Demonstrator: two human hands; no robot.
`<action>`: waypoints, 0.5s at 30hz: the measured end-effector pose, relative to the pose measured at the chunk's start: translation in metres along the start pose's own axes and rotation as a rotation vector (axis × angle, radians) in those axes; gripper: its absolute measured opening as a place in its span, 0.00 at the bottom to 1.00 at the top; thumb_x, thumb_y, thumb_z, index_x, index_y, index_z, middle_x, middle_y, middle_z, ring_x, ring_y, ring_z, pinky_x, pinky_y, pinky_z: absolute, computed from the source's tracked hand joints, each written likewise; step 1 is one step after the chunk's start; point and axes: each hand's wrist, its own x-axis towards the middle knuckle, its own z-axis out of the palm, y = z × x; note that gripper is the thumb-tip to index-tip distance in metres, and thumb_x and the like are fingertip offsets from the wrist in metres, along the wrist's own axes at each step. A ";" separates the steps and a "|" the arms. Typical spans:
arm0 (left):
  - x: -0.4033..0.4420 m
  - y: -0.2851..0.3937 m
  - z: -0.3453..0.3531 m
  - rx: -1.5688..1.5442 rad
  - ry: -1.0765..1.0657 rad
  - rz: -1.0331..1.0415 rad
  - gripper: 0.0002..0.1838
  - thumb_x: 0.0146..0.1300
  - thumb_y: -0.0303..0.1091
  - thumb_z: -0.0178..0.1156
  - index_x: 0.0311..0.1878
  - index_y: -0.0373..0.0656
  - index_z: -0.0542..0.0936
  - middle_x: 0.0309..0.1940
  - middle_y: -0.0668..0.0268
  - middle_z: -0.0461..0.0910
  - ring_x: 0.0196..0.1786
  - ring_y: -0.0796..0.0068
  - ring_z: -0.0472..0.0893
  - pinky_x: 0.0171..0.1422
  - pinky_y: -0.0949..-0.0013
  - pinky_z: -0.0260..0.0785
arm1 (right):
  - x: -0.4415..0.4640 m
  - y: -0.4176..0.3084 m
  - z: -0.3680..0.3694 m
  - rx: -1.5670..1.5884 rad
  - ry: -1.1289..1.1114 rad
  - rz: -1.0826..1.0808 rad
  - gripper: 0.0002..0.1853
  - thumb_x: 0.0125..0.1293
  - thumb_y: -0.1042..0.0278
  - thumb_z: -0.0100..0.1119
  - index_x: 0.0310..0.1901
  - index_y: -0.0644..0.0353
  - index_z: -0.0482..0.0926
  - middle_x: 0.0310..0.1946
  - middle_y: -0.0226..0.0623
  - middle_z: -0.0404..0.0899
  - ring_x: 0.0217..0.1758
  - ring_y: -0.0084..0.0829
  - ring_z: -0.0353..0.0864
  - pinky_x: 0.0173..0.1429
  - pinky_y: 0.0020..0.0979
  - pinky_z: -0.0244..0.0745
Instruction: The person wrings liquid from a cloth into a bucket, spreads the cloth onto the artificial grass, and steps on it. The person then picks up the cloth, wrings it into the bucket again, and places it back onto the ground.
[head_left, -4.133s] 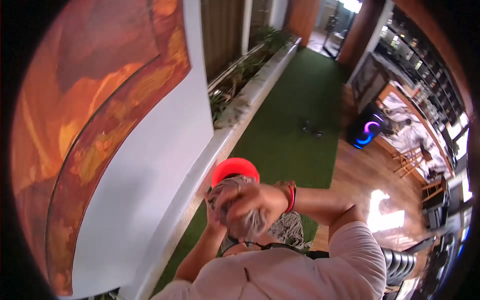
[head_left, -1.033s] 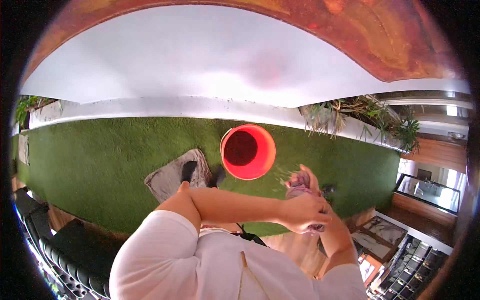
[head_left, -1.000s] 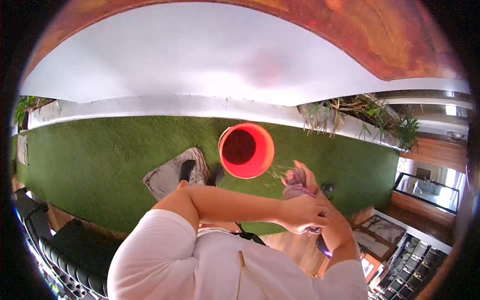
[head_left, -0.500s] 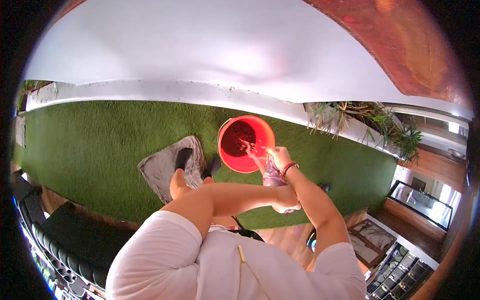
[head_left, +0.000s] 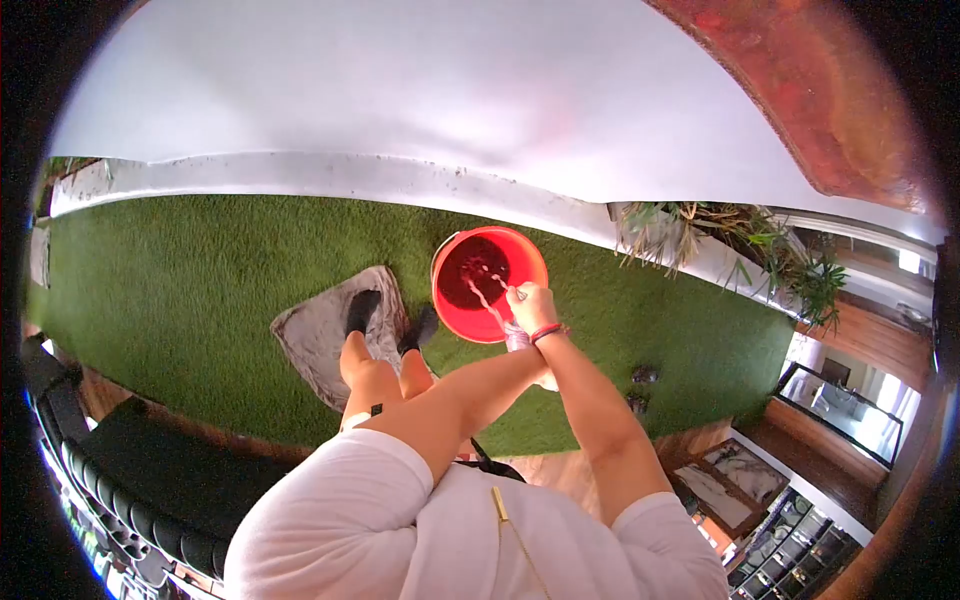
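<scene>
Over the near right side of a red bucket (head_left: 531, 268), my right hand (head_left: 531, 306), with a red bracelet at its wrist, is closed on a wet, bunched pinkish-grey cloth (head_left: 516, 337). My left hand (head_left: 548, 381) grips the cloth's lower end; my right forearm hides most of that hand. Streams of water fall from the cloth into the dark water (head_left: 465, 265) in the bucket. The bucket stands upright on green artificial grass.
My feet in dark footwear are at a crumpled grey cloth (head_left: 318, 335) on the grass. A white ledge (head_left: 330, 174) with planters (head_left: 700, 240) runs behind the bucket. Small dark objects (head_left: 644, 375) lie at right; a black sofa (head_left: 160, 480) stands lower left.
Both hands and the twisted cloth have moved left to the bucket, and water now streams inside it. Earlier, drops sprayed to the bucket's right. The view has also shifted.
</scene>
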 end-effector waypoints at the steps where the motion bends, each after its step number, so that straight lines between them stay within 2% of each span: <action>1: -0.003 -0.002 -0.001 0.001 -0.027 -0.007 0.17 0.53 0.34 0.51 0.47 0.43 0.69 0.49 0.55 0.67 0.53 0.58 0.67 0.56 0.60 0.60 | 0.000 -0.001 0.001 -0.004 0.014 -0.024 0.14 0.53 0.61 0.55 0.19 0.65 0.75 0.18 0.48 0.72 0.24 0.46 0.75 0.29 0.39 0.68; 3: -0.009 -0.001 -0.001 0.005 -0.099 -0.013 0.18 0.54 0.34 0.51 0.49 0.43 0.68 0.50 0.55 0.67 0.54 0.58 0.67 0.57 0.61 0.60 | -0.004 -0.005 0.004 0.003 0.030 -0.027 0.15 0.52 0.62 0.55 0.16 0.65 0.73 0.18 0.48 0.72 0.24 0.48 0.73 0.28 0.40 0.67; 5: -0.026 0.005 -0.012 0.026 -0.201 0.004 0.19 0.55 0.35 0.50 0.51 0.43 0.68 0.52 0.55 0.66 0.55 0.59 0.66 0.57 0.62 0.60 | -0.006 0.003 0.002 -0.016 0.055 0.022 0.16 0.53 0.60 0.53 0.17 0.64 0.74 0.21 0.47 0.73 0.26 0.46 0.74 0.31 0.41 0.69; 6: -0.037 0.010 -0.020 0.050 -0.249 0.031 0.19 0.56 0.35 0.50 0.52 0.43 0.67 0.53 0.55 0.65 0.56 0.59 0.66 0.58 0.62 0.60 | -0.006 0.008 -0.004 0.005 0.136 0.012 0.16 0.53 0.60 0.54 0.16 0.64 0.74 0.20 0.47 0.73 0.25 0.46 0.74 0.30 0.40 0.69; 8: -0.070 0.021 -0.036 0.081 -0.212 0.106 0.20 0.57 0.35 0.50 0.54 0.44 0.67 0.54 0.54 0.64 0.57 0.60 0.65 0.58 0.63 0.59 | -0.003 0.012 -0.027 0.083 0.265 0.034 0.16 0.52 0.61 0.57 0.15 0.63 0.74 0.18 0.46 0.74 0.22 0.44 0.75 0.27 0.38 0.69; 9: -0.091 0.019 -0.039 0.087 0.000 0.156 0.20 0.54 0.35 0.53 0.51 0.43 0.67 0.51 0.55 0.66 0.56 0.60 0.65 0.58 0.64 0.59 | -0.002 0.027 -0.025 0.226 0.323 0.122 0.15 0.51 0.61 0.59 0.16 0.64 0.74 0.18 0.44 0.75 0.19 0.38 0.75 0.26 0.34 0.68; 11: -0.130 0.021 -0.045 0.100 0.425 0.246 0.21 0.48 0.33 0.60 0.47 0.41 0.68 0.45 0.56 0.68 0.56 0.61 0.65 0.58 0.65 0.59 | -0.003 0.037 -0.042 0.432 0.279 0.291 0.14 0.52 0.63 0.60 0.18 0.65 0.76 0.17 0.38 0.76 0.19 0.25 0.74 0.26 0.27 0.67; 14: -0.156 0.053 -0.078 -0.488 1.102 -0.243 0.30 0.42 0.34 0.65 0.50 0.42 0.66 0.46 0.58 0.68 0.57 0.56 0.64 0.59 0.63 0.58 | -0.017 0.027 -0.076 0.840 0.308 0.385 0.10 0.53 0.67 0.59 0.21 0.65 0.77 0.18 0.31 0.76 0.21 0.18 0.71 0.27 0.21 0.64; 15: -0.165 0.043 -0.069 -0.482 1.037 -0.405 0.33 0.42 0.37 0.66 0.52 0.42 0.65 0.46 0.56 0.70 0.55 0.55 0.67 0.57 0.62 0.61 | -0.023 0.019 -0.081 0.888 0.331 0.328 0.10 0.54 0.68 0.58 0.21 0.65 0.77 0.17 0.31 0.75 0.20 0.18 0.71 0.27 0.21 0.65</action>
